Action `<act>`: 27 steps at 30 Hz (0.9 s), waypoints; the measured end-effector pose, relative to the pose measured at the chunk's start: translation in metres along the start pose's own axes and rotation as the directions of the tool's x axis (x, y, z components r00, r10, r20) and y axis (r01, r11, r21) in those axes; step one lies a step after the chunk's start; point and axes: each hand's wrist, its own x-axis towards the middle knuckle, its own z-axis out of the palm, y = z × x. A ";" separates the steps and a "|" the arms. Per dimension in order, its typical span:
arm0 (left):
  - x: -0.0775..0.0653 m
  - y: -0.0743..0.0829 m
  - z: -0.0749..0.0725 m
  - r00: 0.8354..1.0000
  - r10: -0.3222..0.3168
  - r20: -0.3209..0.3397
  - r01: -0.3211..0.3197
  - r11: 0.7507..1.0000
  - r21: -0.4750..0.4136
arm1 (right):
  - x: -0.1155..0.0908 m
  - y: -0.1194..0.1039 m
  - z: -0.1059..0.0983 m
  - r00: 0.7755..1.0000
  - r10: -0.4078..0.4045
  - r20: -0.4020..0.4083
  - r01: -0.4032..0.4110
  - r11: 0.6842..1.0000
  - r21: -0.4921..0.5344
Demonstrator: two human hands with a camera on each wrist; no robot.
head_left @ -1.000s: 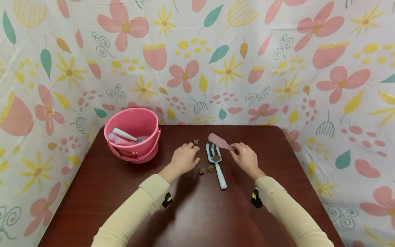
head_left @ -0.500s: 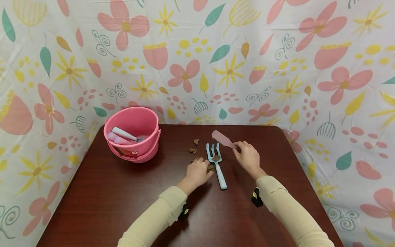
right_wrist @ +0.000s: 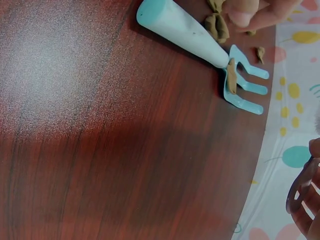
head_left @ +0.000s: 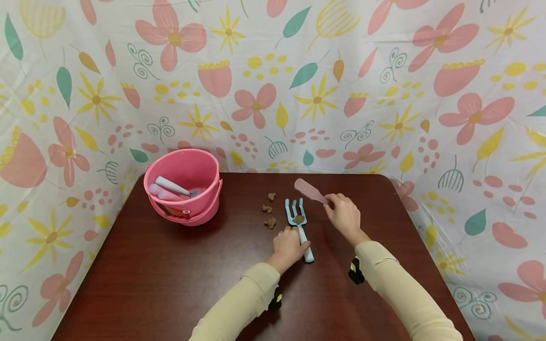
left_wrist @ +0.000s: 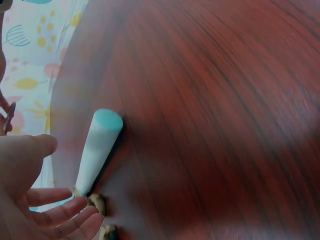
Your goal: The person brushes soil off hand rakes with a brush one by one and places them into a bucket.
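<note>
My right hand grips the handle of a pink brush, held up over the far right of the table; grey bristles show at the edge of the right wrist view. A light blue hand fork lies on the table with a brown lump on its tines' base. My left hand hovers beside the fork's handle, fingers loosely extended, thumb apart. Below its fingertips are brown lumps, partly hidden in the head view; whether it touches them I cannot tell.
Further brown lumps lie in a row left of the fork. A pink bucket with white- and pink-handled tools inside stands at the back left. A floral curtain hangs behind the dark wooden table.
My left hand has moved right and nearer, from the far brown lumps to the fork's handle, uncovering lumps on the left. The brush in my right hand has shifted slightly right.
</note>
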 end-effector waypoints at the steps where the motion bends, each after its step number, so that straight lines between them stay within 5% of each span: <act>1: 0.001 0.003 0.002 1.000 -0.015 -0.003 0.015 1.000 -0.010 | 0.000 0.000 0.000 1.000 0.000 0.001 0.000 1.000 -0.001; 18: 0.002 0.019 0.034 0.987 -0.157 -0.045 0.156 0.987 -0.030 | -0.008 0.004 0.004 1.000 -0.004 0.015 0.004 1.000 -0.014; 27: 0.008 0.018 0.034 0.979 -0.201 -0.019 0.198 0.975 -0.100 | -0.008 0.003 0.006 1.000 0.003 0.021 -0.003 1.000 -0.003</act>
